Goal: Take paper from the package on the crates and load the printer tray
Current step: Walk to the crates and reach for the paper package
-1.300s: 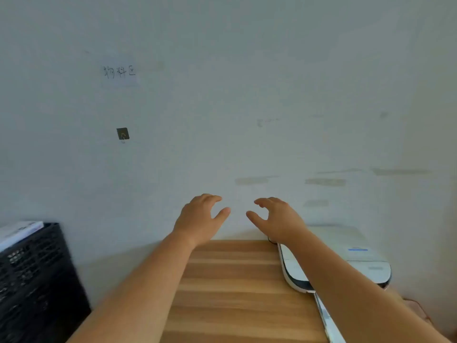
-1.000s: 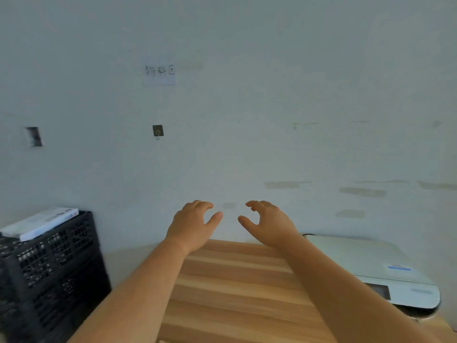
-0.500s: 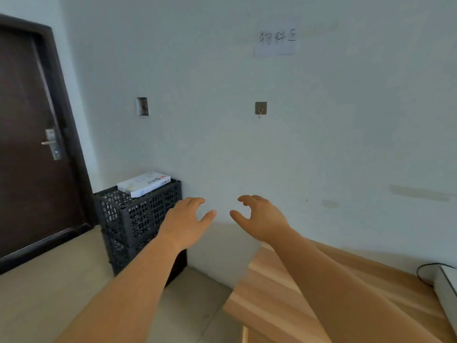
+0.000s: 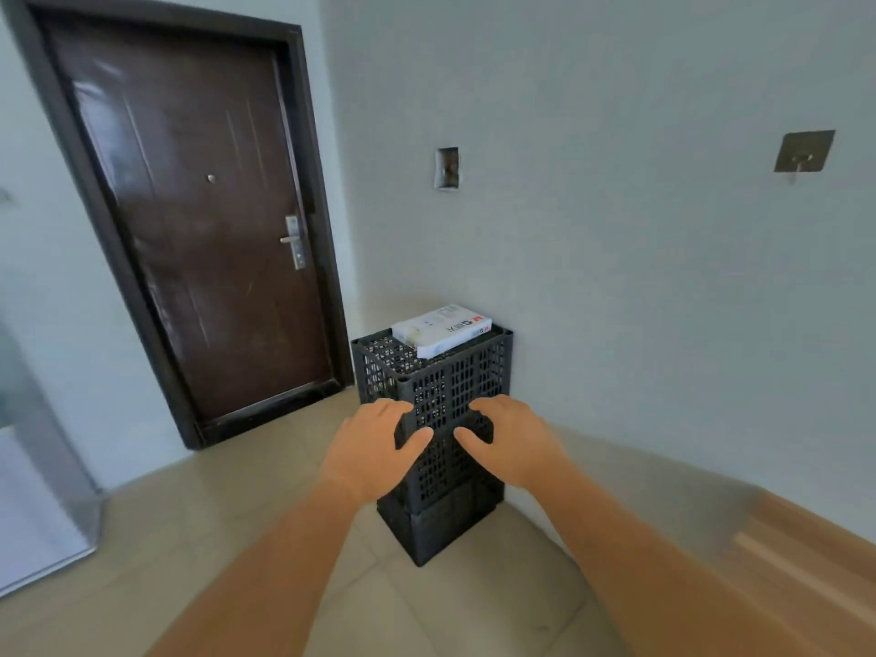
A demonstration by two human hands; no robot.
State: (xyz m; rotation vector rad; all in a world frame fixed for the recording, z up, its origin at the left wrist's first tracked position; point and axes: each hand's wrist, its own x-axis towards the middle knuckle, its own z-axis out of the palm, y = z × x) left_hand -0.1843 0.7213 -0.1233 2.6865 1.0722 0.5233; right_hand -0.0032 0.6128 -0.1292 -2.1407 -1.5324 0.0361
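A white paper package (image 4: 441, 330) with a red mark lies flat on top of stacked black plastic crates (image 4: 436, 386) against the wall. My left hand (image 4: 374, 445) and my right hand (image 4: 509, 438) are stretched out in front of me, side by side, fingers apart and holding nothing. In the picture both hands overlap the crates' front, well short of and below the package. The printer is out of view.
A dark brown door (image 4: 189, 220) stands shut to the left of the crates. The corner of a wooden table (image 4: 806, 561) shows at the lower right. Beige floor tiles (image 4: 142, 538) lie between me and the crates. A metal wall hook (image 4: 803, 151) hangs at the upper right.
My view has swung left from the table and printer to the crates and door. The printer has left the view. Both hands stay open in the same pose.
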